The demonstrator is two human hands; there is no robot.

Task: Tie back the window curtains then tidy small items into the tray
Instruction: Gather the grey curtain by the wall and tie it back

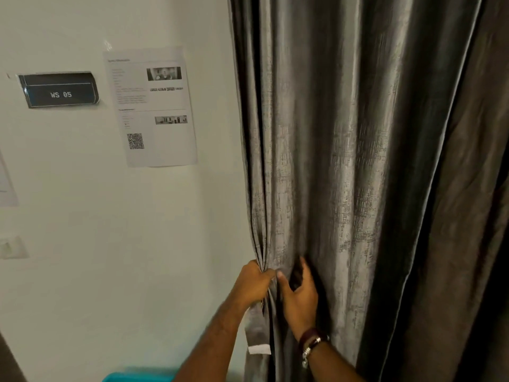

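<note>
A grey textured curtain (pixel 325 139) hangs in long folds at the right of a white wall. My left hand (pixel 254 283) grips the curtain's left edge, bunching the cloth there. A grey tie-back strap (pixel 257 330) with a white end patch hangs down from under that hand. My right hand (pixel 298 295) is curled into the folds just to the right, thumb near the left hand, fingers partly hidden in the cloth. A turquoise tray (pixel 139 376) shows only its rim at the bottom edge.
A darker curtain panel (pixel 454 216) hangs at the far right. On the wall are a black "WS 05" sign (pixel 59 91), a printed sheet with a QR code (pixel 154 106), and a wall socket (pixel 12 248) at the left.
</note>
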